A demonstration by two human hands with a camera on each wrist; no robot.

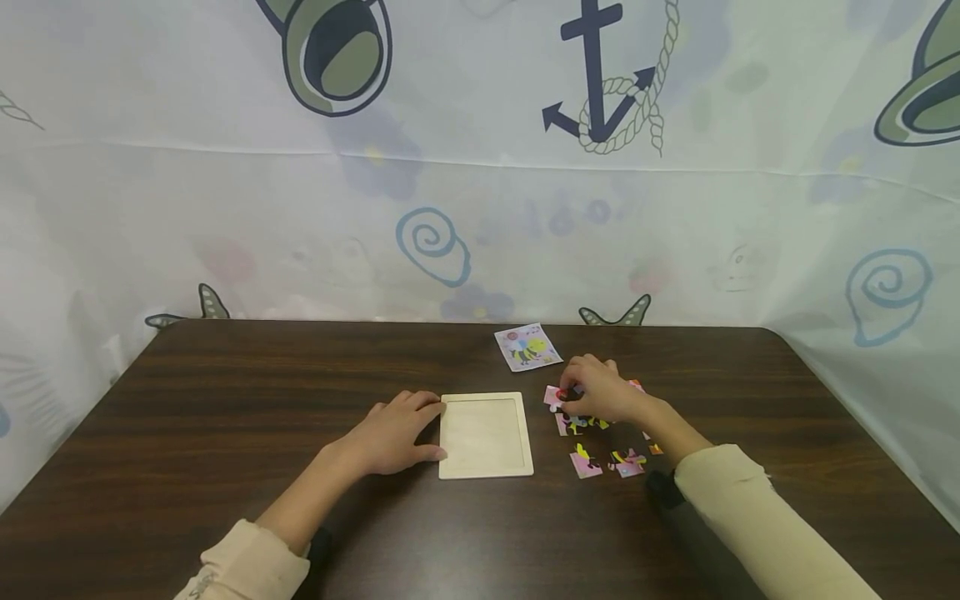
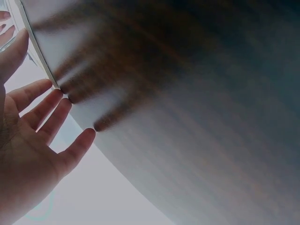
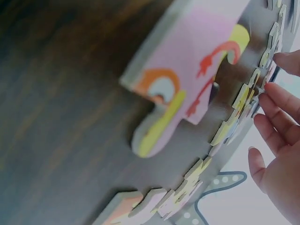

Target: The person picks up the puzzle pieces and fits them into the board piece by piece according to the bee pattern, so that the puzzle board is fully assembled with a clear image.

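Note:
A square, pale wooden puzzle tray [image 1: 483,437] with a raised rim lies on the table. My left hand [image 1: 401,432] rests at its left edge, thumb and fingertips touching the rim; the left wrist view shows those fingers [image 2: 44,112] nearly straight. To the tray's right, my right hand [image 1: 600,390] reaches over scattered jigsaw pieces. Its thumb and forefinger stand on either side of a pink puzzle piece [image 1: 553,397] at the group's left end, seeming to pinch it. Other pieces lie nearer me, among them one pink and yellow [image 1: 587,463]. The right hand covers part of the group.
A picture card [image 1: 528,347] with a bee on it lies behind the tray, near the table's back edge. The dark wooden table [image 1: 225,433] stretches to both sides. A patterned white cloth [image 1: 480,167] hangs behind it.

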